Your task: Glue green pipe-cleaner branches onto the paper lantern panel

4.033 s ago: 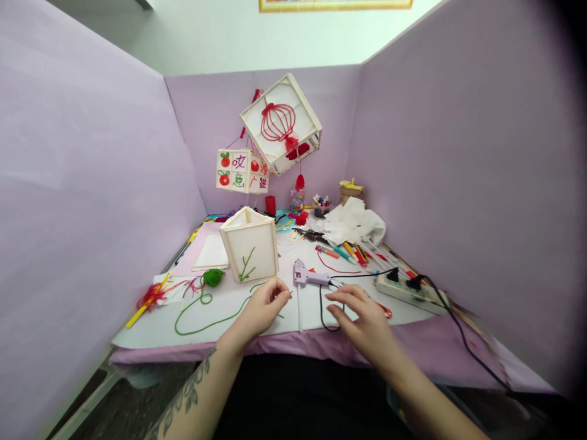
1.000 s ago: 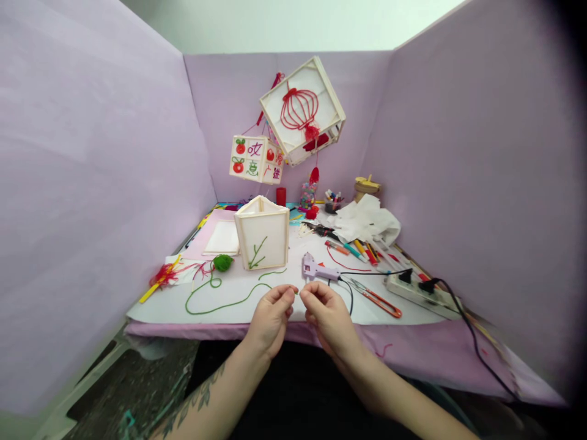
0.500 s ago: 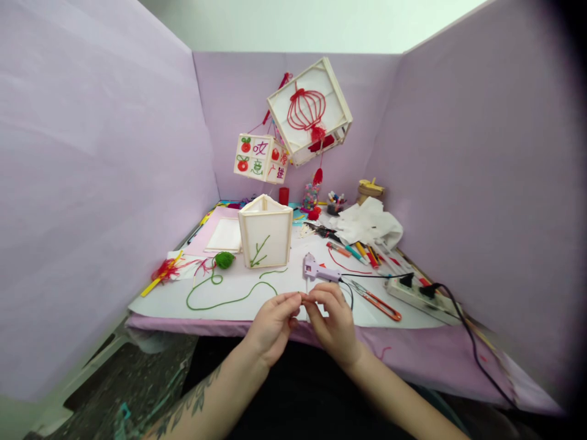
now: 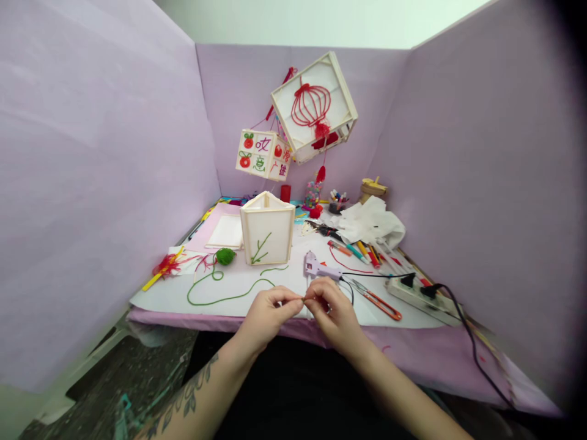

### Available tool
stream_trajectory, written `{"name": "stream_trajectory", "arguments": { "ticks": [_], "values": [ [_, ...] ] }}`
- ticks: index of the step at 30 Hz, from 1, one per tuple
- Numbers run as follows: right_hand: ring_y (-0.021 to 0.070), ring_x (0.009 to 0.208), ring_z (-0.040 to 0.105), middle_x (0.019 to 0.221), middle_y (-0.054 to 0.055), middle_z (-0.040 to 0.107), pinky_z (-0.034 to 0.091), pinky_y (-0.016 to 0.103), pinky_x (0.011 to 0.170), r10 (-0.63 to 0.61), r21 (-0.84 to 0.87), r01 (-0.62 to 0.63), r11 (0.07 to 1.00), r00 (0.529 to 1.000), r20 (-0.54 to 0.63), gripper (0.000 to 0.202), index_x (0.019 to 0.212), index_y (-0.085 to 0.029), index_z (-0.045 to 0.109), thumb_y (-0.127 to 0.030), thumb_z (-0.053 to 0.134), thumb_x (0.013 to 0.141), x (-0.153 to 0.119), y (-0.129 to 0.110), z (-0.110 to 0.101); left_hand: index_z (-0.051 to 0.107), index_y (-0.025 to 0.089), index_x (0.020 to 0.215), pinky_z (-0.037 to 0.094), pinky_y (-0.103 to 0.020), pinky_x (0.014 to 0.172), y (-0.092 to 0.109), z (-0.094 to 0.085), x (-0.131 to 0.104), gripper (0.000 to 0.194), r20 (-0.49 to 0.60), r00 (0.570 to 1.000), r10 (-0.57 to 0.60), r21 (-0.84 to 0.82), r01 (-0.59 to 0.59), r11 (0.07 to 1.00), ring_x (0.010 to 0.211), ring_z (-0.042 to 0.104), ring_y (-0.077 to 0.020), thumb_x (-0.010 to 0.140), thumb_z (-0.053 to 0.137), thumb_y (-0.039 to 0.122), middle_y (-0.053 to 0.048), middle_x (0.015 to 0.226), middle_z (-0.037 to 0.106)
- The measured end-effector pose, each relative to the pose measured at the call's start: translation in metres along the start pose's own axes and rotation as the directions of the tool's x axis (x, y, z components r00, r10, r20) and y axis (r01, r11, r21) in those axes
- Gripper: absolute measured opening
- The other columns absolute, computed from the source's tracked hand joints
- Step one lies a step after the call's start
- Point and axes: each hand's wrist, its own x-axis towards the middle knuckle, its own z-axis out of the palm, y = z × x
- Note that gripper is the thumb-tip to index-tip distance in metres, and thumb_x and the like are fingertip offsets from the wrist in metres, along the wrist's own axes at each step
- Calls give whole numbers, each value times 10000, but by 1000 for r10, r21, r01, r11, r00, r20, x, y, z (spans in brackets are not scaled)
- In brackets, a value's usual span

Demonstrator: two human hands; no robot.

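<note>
Over the table's front edge, my left hand (image 4: pixel 269 313) and my right hand (image 4: pixel 334 313) meet fingertip to fingertip, both pinched closed. Whatever they pinch is too small to make out. Beyond them stands a white three-sided lantern (image 4: pixel 277 223) with wooden-stick edges and a green yarn branch on its front panel. A ball of green yarn (image 4: pixel 225 256) lies to its left, its loose strand curling toward my left hand. Just past my right hand is a lilac glue gun (image 4: pixel 321 267). Orange-handled thread snips (image 4: pixel 376 303) lie to its right.
Two finished lanterns hang at the back, one with a red lantern design (image 4: pixel 312 107), the other with coloured characters (image 4: pixel 261 156). A power strip (image 4: pixel 422 298) with black cords sits at the right edge. Markers (image 4: pixel 362 252), crumpled white cloth (image 4: pixel 371 221) and red threads (image 4: pixel 167 266) lie around.
My hands stay together at nearly the same place; the left fingers have straightened a little and its wrist has shifted left. The view has tilted slightly. Objects on the table stay put.
</note>
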Motion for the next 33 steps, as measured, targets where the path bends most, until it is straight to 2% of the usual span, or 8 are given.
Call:
{"name": "stream_trajectory", "arguments": {
  "ticks": [5, 9, 20, 24, 27, 30, 33],
  "values": [
    [142, 676, 476, 820, 14, 526, 386, 258, 585, 97, 103, -107, 989, 990, 99, 63, 902, -214, 576, -162, 573, 868, 1, 3, -4, 742, 166, 716, 404, -265, 691, 8, -8, 0, 142, 86, 993, 81, 246, -100, 964, 720, 550, -159, 758, 662, 275, -37, 736, 632],
    [140, 680, 492, 792, 13, 551, 392, 254, 592, 120, 134, -143, 981, 978, 171, 34, 848, -206, 587, -181, 579, 871, 2, 1, -8, 745, 183, 719, 409, -254, 690, 15, -11, -1, 137, 135, 985, 109, 348, -150, 925, 736, 572, -161, 774, 640, 252, -33, 737, 636],
    [145, 670, 538, 731, 18, 603, 415, 262, 597, 90, 160, -140, 977, 953, 289, 150, 777, -191, 596, -272, 567, 900, 6, -2, -16, 732, 199, 701, 425, -240, 688, 23, -14, 3, 145, 313, 942, 118, 385, -239, 891, 726, 588, -164, 757, 599, 182, -19, 724, 660],
    [135, 616, 490, 689, 0, 557, 389, 254, 565, 149, 232, -220, 947, 945, 290, 199, 747, -191, 566, -332, 580, 887, 5, 0, -11, 736, 198, 705, 423, -243, 709, 25, -17, 5, 147, 344, 931, 118, 392, -257, 883, 739, 588, -167, 767, 603, 193, -22, 727, 669],
    [131, 611, 464, 689, -13, 513, 376, 243, 550, 233, 352, -302, 886, 946, 227, 217, 762, -198, 545, -374, 595, 878, 1, 4, -4, 749, 197, 775, 411, -233, 665, 27, -19, 3, 157, 302, 948, 102, 393, -222, 892, 729, 581, -157, 788, 593, 207, -28, 786, 696],
    [141, 665, 473, 729, -7, 496, 395, 250, 593, 250, 422, -272, 865, 962, 107, 228, 768, -203, 532, -393, 599, 877, -3, 8, 4, 754, 200, 892, 388, -227, 580, 26, -16, -2, 183, 191, 976, 99, 379, -167, 910, 663, 563, -143, 812, 594, 237, -37, 835, 717],
    [150, 697, 485, 757, 3, 496, 413, 258, 625, 238, 437, -226, 870, 971, 30, 227, 769, -203, 532, -391, 597, 878, -4, 7, 10, 758, 224, 942, 414, -246, 609, 18, -8, -10, 184, 84, 972, 221, 351, -236, 906, 700, 593, -165, 796, 652, 256, -52, 861, 730]
  ]
}}
